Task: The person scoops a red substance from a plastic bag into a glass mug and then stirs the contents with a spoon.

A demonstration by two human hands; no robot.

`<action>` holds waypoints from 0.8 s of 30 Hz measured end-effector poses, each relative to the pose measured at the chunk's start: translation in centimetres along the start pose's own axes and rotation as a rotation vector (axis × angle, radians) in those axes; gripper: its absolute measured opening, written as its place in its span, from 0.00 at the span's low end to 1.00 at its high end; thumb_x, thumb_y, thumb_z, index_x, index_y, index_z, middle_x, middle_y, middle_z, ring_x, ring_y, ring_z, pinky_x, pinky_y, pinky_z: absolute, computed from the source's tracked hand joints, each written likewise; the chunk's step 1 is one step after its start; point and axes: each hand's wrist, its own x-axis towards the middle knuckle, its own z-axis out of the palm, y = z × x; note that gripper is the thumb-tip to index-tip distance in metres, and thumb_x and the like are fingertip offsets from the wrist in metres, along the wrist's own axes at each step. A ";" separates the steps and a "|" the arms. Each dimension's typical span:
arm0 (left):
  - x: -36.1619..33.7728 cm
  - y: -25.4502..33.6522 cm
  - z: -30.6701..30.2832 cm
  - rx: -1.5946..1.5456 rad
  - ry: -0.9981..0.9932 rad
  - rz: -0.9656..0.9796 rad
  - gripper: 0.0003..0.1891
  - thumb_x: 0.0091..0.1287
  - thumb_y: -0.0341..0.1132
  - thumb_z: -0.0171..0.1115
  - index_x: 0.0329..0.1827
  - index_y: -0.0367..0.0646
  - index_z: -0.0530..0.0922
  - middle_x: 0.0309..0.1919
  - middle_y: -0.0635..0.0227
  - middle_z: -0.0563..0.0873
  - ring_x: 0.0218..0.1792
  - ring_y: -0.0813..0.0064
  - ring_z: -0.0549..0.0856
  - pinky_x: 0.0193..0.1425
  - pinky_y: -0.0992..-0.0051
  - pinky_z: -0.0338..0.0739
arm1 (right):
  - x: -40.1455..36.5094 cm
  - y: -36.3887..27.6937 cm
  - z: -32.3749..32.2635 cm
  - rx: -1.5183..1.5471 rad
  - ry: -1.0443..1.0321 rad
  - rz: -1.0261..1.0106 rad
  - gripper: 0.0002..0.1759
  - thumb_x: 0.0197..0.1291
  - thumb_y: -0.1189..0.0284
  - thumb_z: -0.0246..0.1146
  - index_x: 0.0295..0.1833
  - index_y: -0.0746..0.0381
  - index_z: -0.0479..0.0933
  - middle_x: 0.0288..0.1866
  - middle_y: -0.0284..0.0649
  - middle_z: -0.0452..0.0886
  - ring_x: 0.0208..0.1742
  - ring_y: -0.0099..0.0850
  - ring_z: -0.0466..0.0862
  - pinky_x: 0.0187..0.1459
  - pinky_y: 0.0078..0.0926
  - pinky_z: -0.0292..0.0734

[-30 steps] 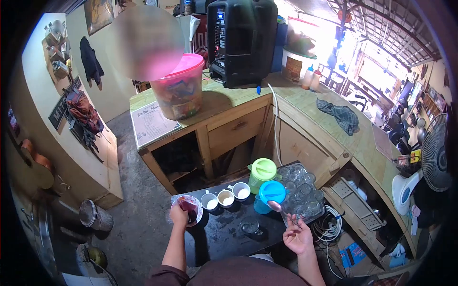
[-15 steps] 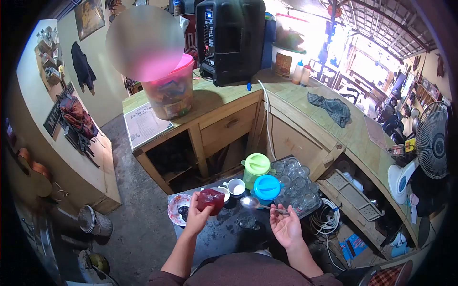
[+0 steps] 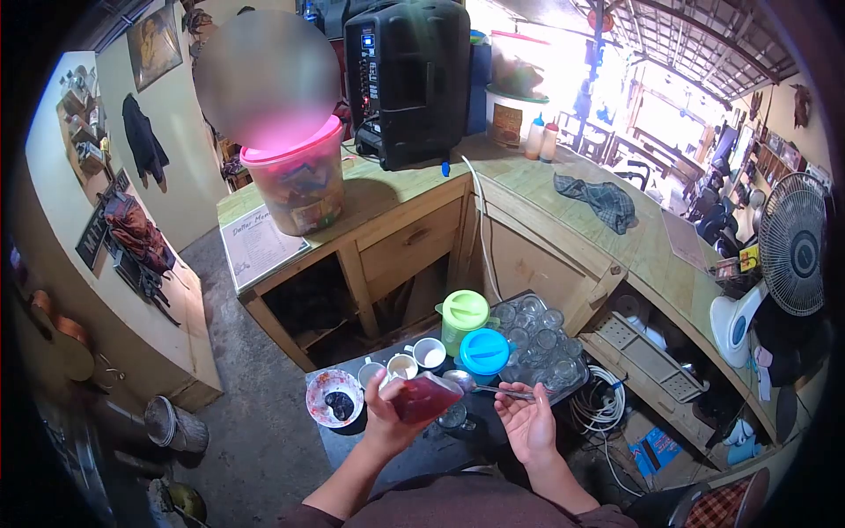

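My left hand [image 3: 387, 429] is wrapped round a see-through container of dark red contents [image 3: 424, 398], tilted with one end towards the spoon. In my right hand [image 3: 529, 427] a metal spoon [image 3: 488, 387] is pinched by its handle, its bowl close beside the container's right end. Just below them stands a clear glass mug [image 3: 454, 417], partly hidden by the container. White cups [image 3: 429, 354] line up beyond my left hand. To their left is a patterned bowl [image 3: 318, 412] with something dark and shiny in it.
A green-lidded pitcher [image 3: 464, 321] and a blue-lidded pitcher [image 3: 484, 354] stand behind the spoon. Several glasses [image 3: 532, 330] crowd a tray on the right. Beyond is a wooden counter [image 3: 396, 189] bearing a black speaker [image 3: 409, 84] and a pink-rimmed bucket [image 3: 301, 189].
My left hand has moved right and down, tipping the red container towards the spoon. The right hand still holds the spoon in nearly the same place. The view has shifted slightly.
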 end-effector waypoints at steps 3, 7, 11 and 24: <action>0.3 -0.4 0.1 -0.039 0.018 0.076 0.62 0.43 0.27 0.84 0.74 0.41 0.42 0.47 0.57 0.81 0.43 0.62 0.87 0.46 0.69 0.81 | 0.2 0.3 -0.3 0.022 0.015 0.024 0.25 0.77 0.54 0.47 0.51 0.68 0.74 0.54 0.52 0.81 0.52 0.39 0.83 0.58 0.37 0.79; 0.9 0.6 -0.6 -0.165 -0.002 -0.104 0.57 0.46 0.24 0.80 0.73 0.40 0.45 0.44 0.57 0.84 0.42 0.62 0.88 0.50 0.69 0.80 | 0.1 0.6 -0.4 0.038 0.026 0.044 0.24 0.77 0.54 0.48 0.51 0.67 0.74 0.54 0.52 0.81 0.52 0.39 0.83 0.58 0.37 0.80; 0.2 0.0 -0.2 -0.131 0.007 -0.225 0.52 0.50 0.19 0.76 0.73 0.42 0.49 0.42 0.61 0.86 0.44 0.69 0.86 0.55 0.71 0.78 | 0.1 0.5 -0.4 0.022 0.040 0.041 0.24 0.76 0.54 0.49 0.50 0.66 0.75 0.54 0.52 0.81 0.52 0.39 0.83 0.57 0.37 0.80; -0.4 -1.7 -1.5 -0.742 -0.073 -1.019 0.32 0.58 0.14 0.60 0.67 0.41 0.67 0.53 0.57 0.82 0.53 0.67 0.85 0.54 0.69 0.84 | 0.3 0.3 -0.4 0.029 0.052 0.017 0.23 0.75 0.52 0.51 0.50 0.63 0.74 0.53 0.50 0.81 0.50 0.38 0.83 0.55 0.36 0.80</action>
